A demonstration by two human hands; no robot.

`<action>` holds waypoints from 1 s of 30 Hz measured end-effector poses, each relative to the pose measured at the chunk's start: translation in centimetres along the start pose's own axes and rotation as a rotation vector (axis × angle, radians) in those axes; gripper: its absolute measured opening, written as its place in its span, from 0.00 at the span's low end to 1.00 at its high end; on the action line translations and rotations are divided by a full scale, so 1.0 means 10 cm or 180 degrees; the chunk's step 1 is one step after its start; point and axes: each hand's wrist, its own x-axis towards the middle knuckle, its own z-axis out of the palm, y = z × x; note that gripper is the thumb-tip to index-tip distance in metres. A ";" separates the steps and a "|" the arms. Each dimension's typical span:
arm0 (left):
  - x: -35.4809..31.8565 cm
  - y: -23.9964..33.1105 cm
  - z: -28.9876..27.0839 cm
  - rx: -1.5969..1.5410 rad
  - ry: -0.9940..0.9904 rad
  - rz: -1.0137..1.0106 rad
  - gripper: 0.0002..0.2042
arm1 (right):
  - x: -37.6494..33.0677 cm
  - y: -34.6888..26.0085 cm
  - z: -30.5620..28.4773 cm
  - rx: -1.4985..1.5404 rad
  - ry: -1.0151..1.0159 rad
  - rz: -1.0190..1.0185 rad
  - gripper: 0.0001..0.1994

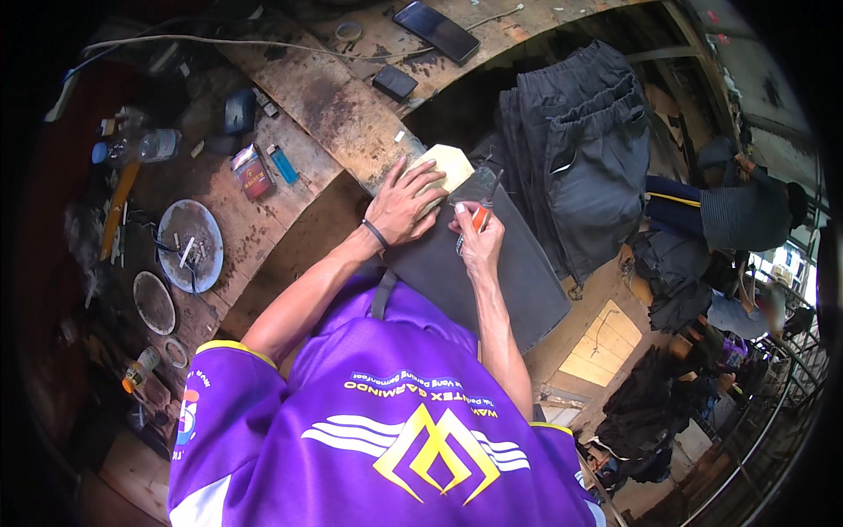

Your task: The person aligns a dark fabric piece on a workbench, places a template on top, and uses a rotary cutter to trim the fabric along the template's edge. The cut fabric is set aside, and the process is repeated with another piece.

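Observation:
My left hand (404,204) lies with its fingers spread, pressing on a pale yellow angular piece (452,167) like a card template. Beneath that piece is dark cloth (492,272), spread over a flat surface in front of me. Close to the piece's right edge, my right hand (480,243) is closed around a slim orange-handled tool (479,219). The tool's far end is dark against the cloth, so its exact kind cannot be made out.
Folded dark trousers (597,158) are stacked at the right. On the worn wooden table (325,97) are a phone (436,31), a small black box (395,83), a cigarette pack (252,172), a blue lighter (283,164) and a round ashtray (191,246). Other people sit at far right.

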 end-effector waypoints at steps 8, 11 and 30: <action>0.01 -0.07 -0.01 -0.0195 -0.0080 0.0056 0.21 | -0.04 -0.07 -0.02 -0.1442 -0.0397 -0.0482 0.09; 0.02 -0.07 0.00 -0.0124 -0.0044 0.0035 0.18 | -0.03 -0.08 -0.02 -0.1414 -0.0442 -0.0484 0.09; -0.10 0.02 -0.04 -0.0571 -0.0118 -0.0112 0.13 | 0.04 -0.20 -0.01 -0.2052 -0.0709 -0.0408 0.13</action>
